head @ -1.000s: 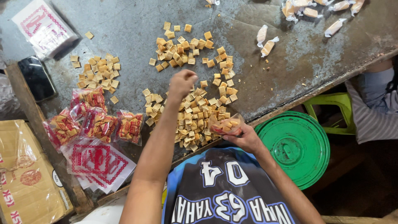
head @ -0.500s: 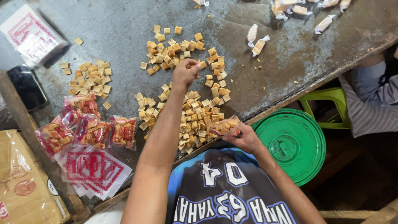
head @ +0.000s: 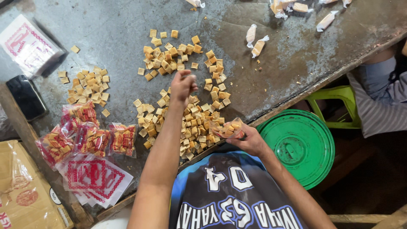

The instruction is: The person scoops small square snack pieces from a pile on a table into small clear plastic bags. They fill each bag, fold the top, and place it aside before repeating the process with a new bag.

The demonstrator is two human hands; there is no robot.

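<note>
Grey and scuffed, the counter [head: 106, 34] carries a spread of small tan square snack pieces [head: 190, 123], heaped thickest by its near edge in front of the person. The left hand [head: 183, 87] reaches out over that heap on a straight, extended forearm, knuckles up, fingers [head: 188, 80] bunched closed in a pinch; what they grip is too small to tell. The right hand [head: 248, 140] stays back at the near edge with the elbow bent, its fingers curled around a small clear bag [head: 227, 128] partly filled with the squares, held tilted just above the counter's edge. Toward the left edge lie filled red-printed packets [head: 91, 140], with flat empty printed bags [head: 93, 178] just beside them at the near left corner. A smaller pile of squares [head: 87, 87] sits farther left, near a dark phone [head: 26, 97]. White-wrapped sweets [head: 256, 40] rest toward the far right. Below the right edge stands a round green lid [head: 299, 144].
</note>
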